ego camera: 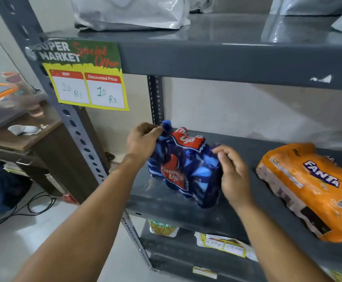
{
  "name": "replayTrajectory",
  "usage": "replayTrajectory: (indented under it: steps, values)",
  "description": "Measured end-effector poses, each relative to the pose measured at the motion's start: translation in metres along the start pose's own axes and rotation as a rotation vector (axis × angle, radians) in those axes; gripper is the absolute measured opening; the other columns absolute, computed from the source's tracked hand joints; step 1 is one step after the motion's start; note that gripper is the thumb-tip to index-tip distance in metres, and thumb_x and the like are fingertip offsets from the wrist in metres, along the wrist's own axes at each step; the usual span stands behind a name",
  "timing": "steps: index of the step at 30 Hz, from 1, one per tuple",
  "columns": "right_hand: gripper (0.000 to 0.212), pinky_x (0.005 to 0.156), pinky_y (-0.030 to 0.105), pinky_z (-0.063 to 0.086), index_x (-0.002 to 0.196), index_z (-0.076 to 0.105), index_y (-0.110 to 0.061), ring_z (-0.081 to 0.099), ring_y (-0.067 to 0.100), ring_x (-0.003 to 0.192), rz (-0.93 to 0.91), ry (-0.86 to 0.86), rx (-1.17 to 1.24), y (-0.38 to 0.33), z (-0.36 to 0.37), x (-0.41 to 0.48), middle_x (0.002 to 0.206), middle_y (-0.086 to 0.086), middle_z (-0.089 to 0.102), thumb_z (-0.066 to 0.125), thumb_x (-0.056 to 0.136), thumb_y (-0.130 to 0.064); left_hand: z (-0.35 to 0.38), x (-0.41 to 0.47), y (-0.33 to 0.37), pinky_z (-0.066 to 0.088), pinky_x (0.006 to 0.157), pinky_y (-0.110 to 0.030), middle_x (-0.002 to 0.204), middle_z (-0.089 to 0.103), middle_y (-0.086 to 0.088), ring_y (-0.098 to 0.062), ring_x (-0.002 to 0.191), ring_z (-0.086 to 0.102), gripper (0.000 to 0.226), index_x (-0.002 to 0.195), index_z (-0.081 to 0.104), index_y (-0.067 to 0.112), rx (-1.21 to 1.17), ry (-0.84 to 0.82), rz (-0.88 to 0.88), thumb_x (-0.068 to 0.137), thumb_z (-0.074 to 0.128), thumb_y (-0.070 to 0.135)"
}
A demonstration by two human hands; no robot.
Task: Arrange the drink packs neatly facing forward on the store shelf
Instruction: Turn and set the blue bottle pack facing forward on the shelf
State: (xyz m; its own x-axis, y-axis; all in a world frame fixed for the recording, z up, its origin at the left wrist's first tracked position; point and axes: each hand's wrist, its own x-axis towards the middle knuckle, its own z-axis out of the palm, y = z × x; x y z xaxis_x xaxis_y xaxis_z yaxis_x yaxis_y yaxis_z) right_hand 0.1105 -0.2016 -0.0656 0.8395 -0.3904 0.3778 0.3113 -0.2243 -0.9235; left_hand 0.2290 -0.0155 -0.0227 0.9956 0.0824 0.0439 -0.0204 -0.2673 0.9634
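Upright, blue drink pack [183, 167], label toward camera; left hand [143, 142] and right hand [232, 174] each grasping it.

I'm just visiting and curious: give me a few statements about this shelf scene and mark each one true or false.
1. Both hands, left hand and right hand, hold the blue drink pack. True.
2. The orange drink pack stands upright. False: it lies tilted on its side on the shelf.
3. The price sign shows a discounted price of 10 Rs. True.
4. The orange pack is left of the blue one. False: it lies to its right.
5. The two packs touch. False: bare shelf shows between them.
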Motion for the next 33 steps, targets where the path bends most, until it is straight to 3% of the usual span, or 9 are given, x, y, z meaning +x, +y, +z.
replayTrajectory:
  steps: [5,9,10,12,15,17,23,29,33]
  values:
    - [0.029,0.083,0.035,0.050,0.073,0.070,-0.032,0.064,0.014,0.084,0.146,-0.052,0.194,0.007,0.002,0.041,0.081,-0.014,0.070,0.049,0.088,-0.020,-0.012,-0.028,-0.012,0.058,0.085,-0.051,0.087,0.072,-0.003,-0.028,0.089,0.071,0.014,0.072,0.064,0.033,-0.032,0.118,0.037,0.077,0.067,0.045]
    - [0.023,0.087,0.038,0.052,0.086,0.073,-0.036,0.067,0.018,0.095,0.169,-0.034,0.289,0.013,0.002,0.041,0.096,-0.011,0.073,0.053,0.089,-0.024,-0.010,-0.037,-0.015,0.059,0.084,-0.048,0.093,0.071,-0.004,-0.024,0.088,0.070,0.018,0.082,0.063,0.030,-0.237,0.076,0.002,0.089,0.060,0.047]
    - [0.018,0.092,0.039,0.051,0.100,0.071,-0.036,0.066,0.019,0.104,0.204,-0.019,0.341,0.017,0.001,0.039,0.109,-0.007,0.071,0.057,0.091,-0.029,-0.009,-0.041,-0.018,0.061,0.078,-0.043,0.091,0.072,-0.005,-0.022,0.084,0.071,0.025,0.087,0.064,0.027,-0.349,0.037,-0.067,0.095,0.052,0.047]
    - [0.044,0.103,0.046,0.048,0.126,0.059,-0.034,0.059,0.024,0.124,0.339,0.017,0.441,0.025,-0.001,0.036,0.134,0.004,0.061,0.059,0.086,-0.053,-0.009,-0.047,-0.028,0.060,0.069,-0.036,0.092,0.077,-0.006,-0.021,0.080,0.075,0.052,0.098,0.071,0.023,-0.534,-0.062,-0.261,0.098,0.033,0.058]
    - [0.060,0.086,0.047,0.057,0.115,0.068,-0.021,0.066,0.034,0.113,0.566,-0.033,0.488,0.034,0.002,0.023,0.117,0.010,0.073,0.046,0.083,-0.068,-0.005,-0.049,-0.051,0.057,0.074,-0.036,0.111,0.075,-0.010,-0.024,0.096,0.073,0.076,0.121,0.069,0.019,-0.556,-0.111,-0.379,0.094,0.018,0.068]
    - [0.057,0.075,0.043,0.060,0.105,0.072,-0.018,0.072,0.034,0.098,0.632,-0.048,0.480,0.037,0.006,0.018,0.100,0.009,0.078,0.036,0.093,-0.061,-0.003,-0.051,-0.057,0.057,0.070,-0.032,0.114,0.073,-0.010,-0.021,0.095,0.072,0.075,0.125,0.066,0.017,-0.531,-0.101,-0.374,0.096,0.019,0.066]
    - [0.050,0.070,0.042,0.062,0.106,0.069,-0.015,0.075,0.024,0.080,0.610,-0.043,0.500,0.037,0.007,0.015,0.090,0.004,0.079,0.036,0.096,-0.052,-0.008,-0.056,-0.059,0.056,0.067,-0.026,0.121,0.072,-0.009,-0.014,0.093,0.073,0.067,0.129,0.064,0.017,-0.484,-0.155,-0.315,0.099,0.022,0.060]
    - [0.052,0.070,0.041,0.061,0.116,0.065,-0.011,0.075,0.027,0.090,0.586,-0.083,0.482,0.036,0.005,-0.009,0.100,0.007,0.078,0.035,0.098,-0.049,-0.019,-0.079,-0.064,0.053,0.073,-0.035,0.100,0.073,0.002,-0.018,0.094,0.070,0.059,0.123,0.063,0.022,-0.447,-0.055,-0.335,0.095,0.033,0.063]
    - [0.050,0.070,0.040,0.060,0.118,0.065,-0.013,0.074,0.027,0.093,0.568,-0.089,0.453,0.036,0.003,-0.029,0.105,0.007,0.076,0.040,0.095,-0.049,-0.028,-0.093,-0.075,0.054,0.085,-0.038,0.106,0.077,-0.002,-0.022,0.100,0.072,0.055,0.115,0.069,0.024,-0.469,-0.075,-0.368,0.095,0.035,0.063]
